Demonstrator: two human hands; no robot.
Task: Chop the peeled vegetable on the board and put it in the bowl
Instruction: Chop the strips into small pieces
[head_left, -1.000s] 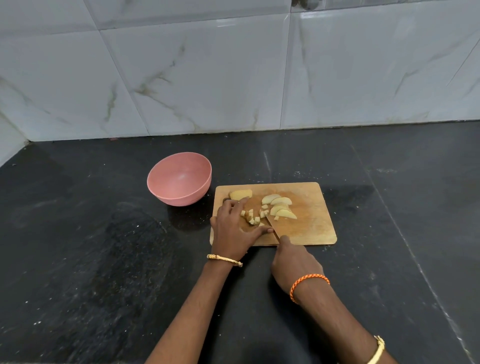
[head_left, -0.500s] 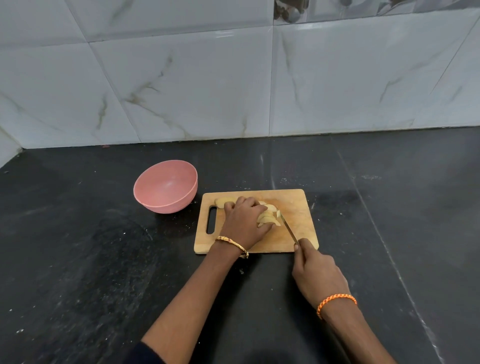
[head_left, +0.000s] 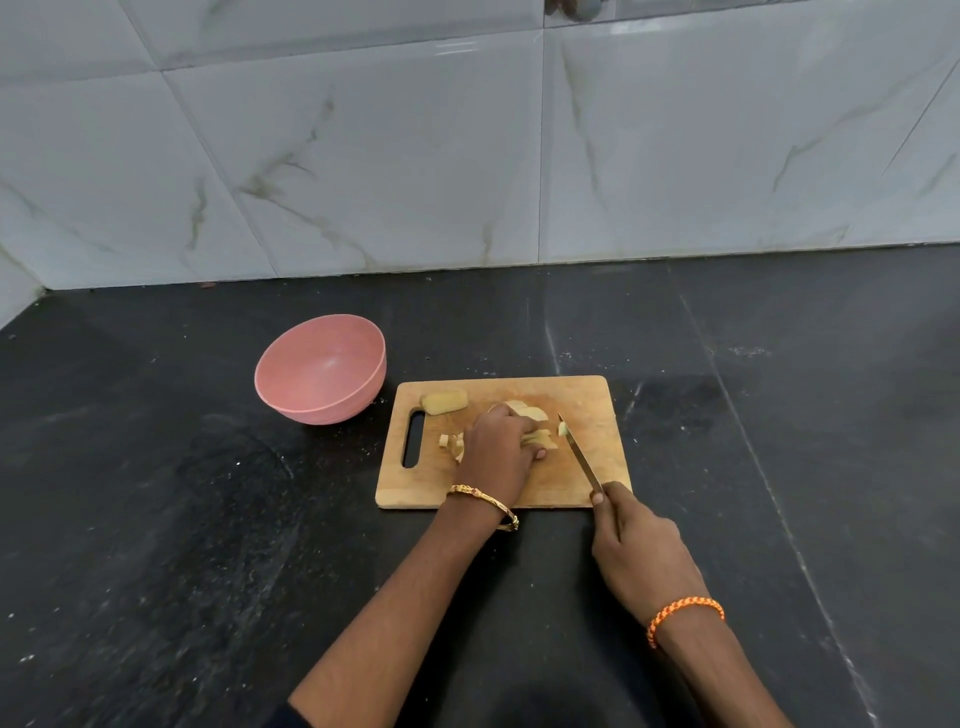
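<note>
Gripping pale yellow slices (head_left: 535, 434), left hand (head_left: 496, 454), right hand (head_left: 641, 553) clasping knife (head_left: 579, 454)

The single head-worn camera is looking forward and down from above the person's arms, facing the tiled wall (head_left: 467, 156). It is sitting fairly near the countertop (head_left: 156, 519), wide-angled.
</note>
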